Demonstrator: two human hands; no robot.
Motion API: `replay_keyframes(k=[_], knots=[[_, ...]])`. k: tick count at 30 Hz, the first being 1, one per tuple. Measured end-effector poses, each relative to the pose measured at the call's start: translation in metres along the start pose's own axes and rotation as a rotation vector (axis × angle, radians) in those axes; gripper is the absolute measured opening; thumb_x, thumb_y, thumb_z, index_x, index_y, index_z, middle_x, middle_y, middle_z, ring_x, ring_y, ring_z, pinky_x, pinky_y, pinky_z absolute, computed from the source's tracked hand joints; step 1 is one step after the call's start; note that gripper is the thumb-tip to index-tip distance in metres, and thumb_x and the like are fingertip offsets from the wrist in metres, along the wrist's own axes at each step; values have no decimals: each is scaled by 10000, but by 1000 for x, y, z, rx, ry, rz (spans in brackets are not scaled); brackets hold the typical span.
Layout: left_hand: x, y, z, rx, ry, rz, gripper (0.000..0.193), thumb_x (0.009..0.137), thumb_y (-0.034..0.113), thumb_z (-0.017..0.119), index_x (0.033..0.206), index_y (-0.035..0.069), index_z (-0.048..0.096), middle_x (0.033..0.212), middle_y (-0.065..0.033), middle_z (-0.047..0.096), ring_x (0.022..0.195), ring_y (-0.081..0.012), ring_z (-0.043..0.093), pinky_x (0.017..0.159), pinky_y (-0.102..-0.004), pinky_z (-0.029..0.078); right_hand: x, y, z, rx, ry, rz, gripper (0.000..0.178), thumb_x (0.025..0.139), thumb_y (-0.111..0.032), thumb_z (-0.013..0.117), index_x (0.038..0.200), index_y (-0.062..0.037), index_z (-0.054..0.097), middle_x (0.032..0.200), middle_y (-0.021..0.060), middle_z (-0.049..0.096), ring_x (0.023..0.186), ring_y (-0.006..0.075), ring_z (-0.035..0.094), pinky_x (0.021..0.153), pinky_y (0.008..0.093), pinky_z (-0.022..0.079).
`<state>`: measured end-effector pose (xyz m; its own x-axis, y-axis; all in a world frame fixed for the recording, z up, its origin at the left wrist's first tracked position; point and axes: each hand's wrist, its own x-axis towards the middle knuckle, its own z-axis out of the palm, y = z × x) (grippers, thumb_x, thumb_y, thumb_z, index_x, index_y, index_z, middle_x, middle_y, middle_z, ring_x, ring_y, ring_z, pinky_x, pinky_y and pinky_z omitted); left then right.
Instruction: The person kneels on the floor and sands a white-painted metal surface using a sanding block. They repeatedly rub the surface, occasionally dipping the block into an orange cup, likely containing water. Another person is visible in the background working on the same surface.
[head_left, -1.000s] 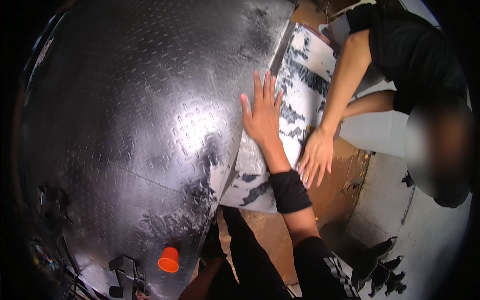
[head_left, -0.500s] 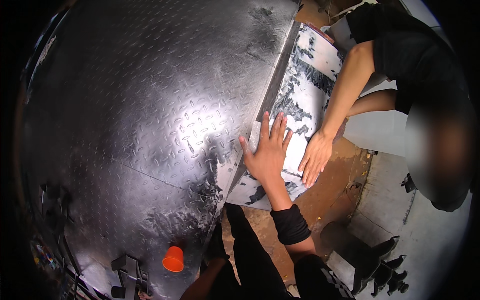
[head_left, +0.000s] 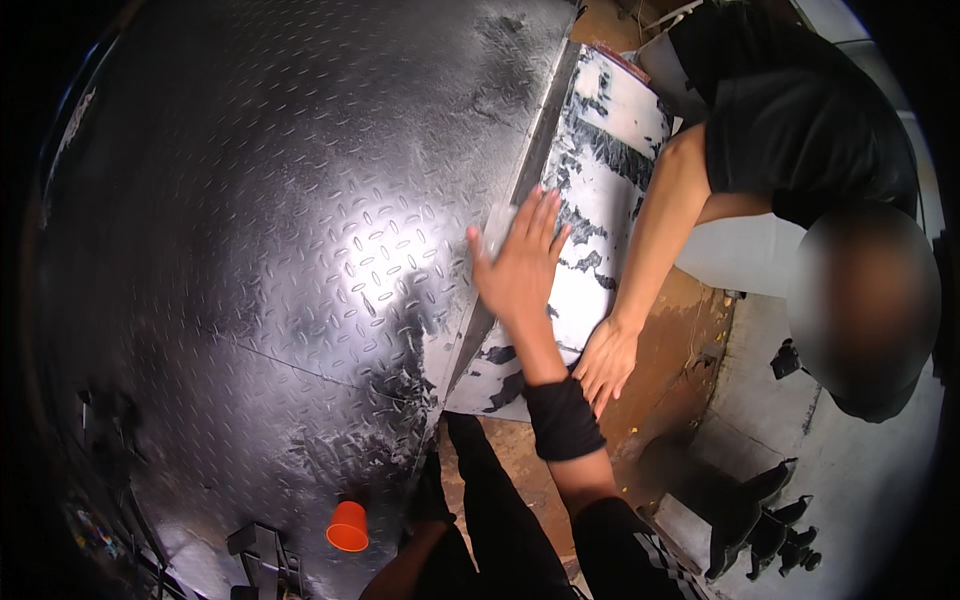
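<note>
My right hand (head_left: 518, 270) lies flat with fingers stretched along the left edge of a long block (head_left: 585, 275) with a patchy white and dark surface. A small pale flat piece (head_left: 496, 228) shows blurred between thumb and index finger; the palm may cover the rest, and its kind cannot be made out. A co-worker's hand (head_left: 607, 362) rests at the block's near right corner, just right of my wrist. My left forearm (head_left: 405, 560) enters at the lower edge, and its hand is hidden.
A dark metal tread plate (head_left: 250, 200) fills the left side. On its near part stands an orange cup (head_left: 347, 527) beside a black metal bracket (head_left: 265, 560). The co-worker (head_left: 800, 120) leans in from the right. Black castings (head_left: 765, 525) lie at the lower right.
My right hand has slid away from me along the block's edge, the pale piece moving with it. The co-worker's hand has moved nearer to me. The whole view has shifted slightly.
</note>
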<state>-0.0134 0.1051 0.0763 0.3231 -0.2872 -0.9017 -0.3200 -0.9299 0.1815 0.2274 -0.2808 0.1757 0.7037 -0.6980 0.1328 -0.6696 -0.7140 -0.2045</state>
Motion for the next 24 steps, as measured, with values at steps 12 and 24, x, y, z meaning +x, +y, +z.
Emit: replay_keyframes(k=[12,24], knots=[[1,-2,-11,26,-10,-6,931,725,454,813,1485,147,373,1431,-182,490,1268,-358,527,997,-501,470,-39,-14,0,48,-69,4,937,979,-560,460,1518,136,140,1560,387,167,1506,449,107,1196,585,63],[-3,-6,-13,43,-34,5,920,728,453,811,1481,145,380,1426,-181,495,1266,-356,529,998,-499,470,2,8,0,21,35,65,882,1001,-521,421,1522,130,136,1563,380,166,1508,437,115,1197,592,60]])
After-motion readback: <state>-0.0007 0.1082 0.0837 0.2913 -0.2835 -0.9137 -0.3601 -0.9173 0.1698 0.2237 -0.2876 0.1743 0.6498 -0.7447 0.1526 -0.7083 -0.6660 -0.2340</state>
